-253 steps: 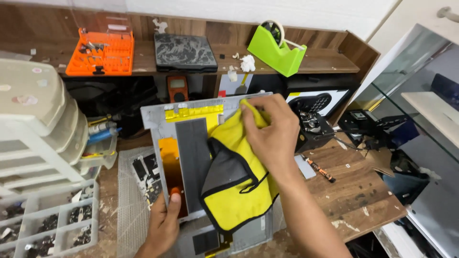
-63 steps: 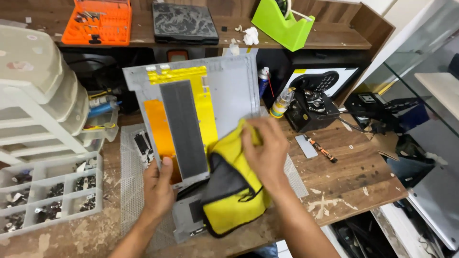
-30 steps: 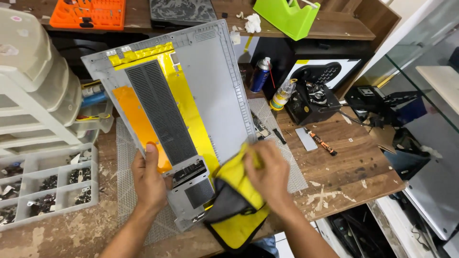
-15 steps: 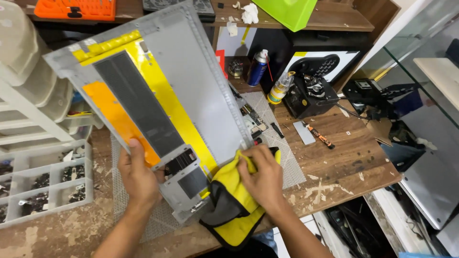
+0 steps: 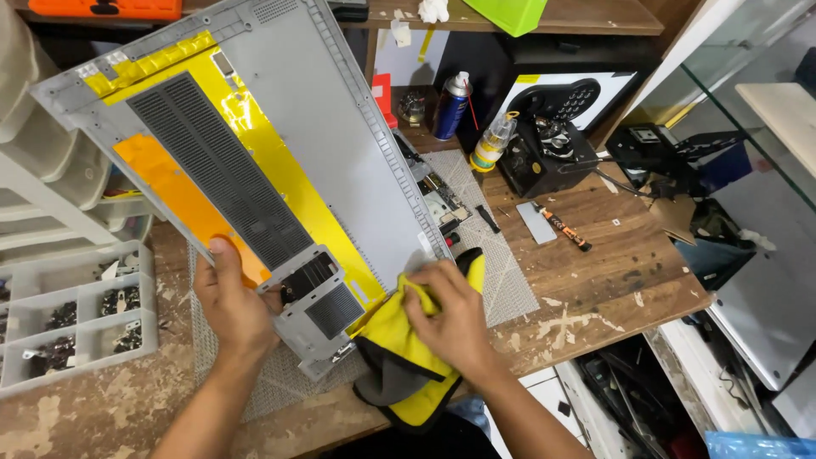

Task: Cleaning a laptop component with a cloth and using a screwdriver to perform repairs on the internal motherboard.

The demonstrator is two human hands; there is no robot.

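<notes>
At your left, a clear plastic compartment tray (image 5: 76, 319) sits on the worn wooden worktop (image 5: 612, 272), its sections holding small dark metal parts; just above it stand pale plastic drawers (image 5: 51, 178). Your left hand (image 5: 234, 306) grips the lower left edge of a large grey laptop bottom panel with yellow and orange film and dark vent strips (image 5: 255, 161), thumb on its inner face, tilting it up off a grey mesh mat (image 5: 501, 272). Your right hand (image 5: 450, 319) lies palm down, fingers curled and pressed onto a yellow and grey cleaning cloth (image 5: 408, 365), which touches the panel's lower corner near the worktop's front edge.
</notes>
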